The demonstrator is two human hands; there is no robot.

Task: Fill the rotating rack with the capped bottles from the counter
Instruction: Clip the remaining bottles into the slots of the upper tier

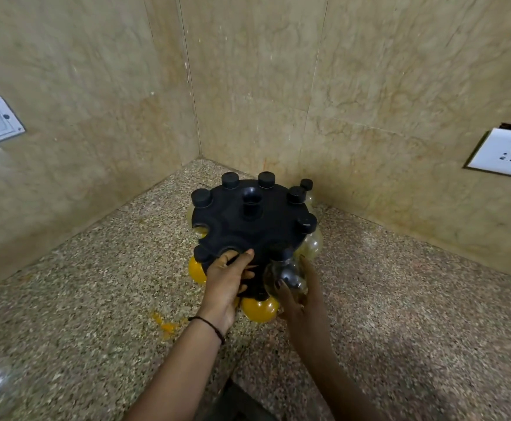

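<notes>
left hand (227,281): fingers clamped on rack (248,229) rim
right hand (298,299): fingers round bottle (284,270)
tip: hold rack level, seat neck fully

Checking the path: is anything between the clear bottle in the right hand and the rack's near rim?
Nothing visible. The right hand holds the clear bottle right at the near rim of the rack; the left hand grips that rim beside it, not between.

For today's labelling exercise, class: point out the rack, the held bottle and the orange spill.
rack (233,229), head view: its flat black top.
bottle (289,276), head view: its clear round body.
spill (166,325), head view: the orange patch's middle.
</notes>
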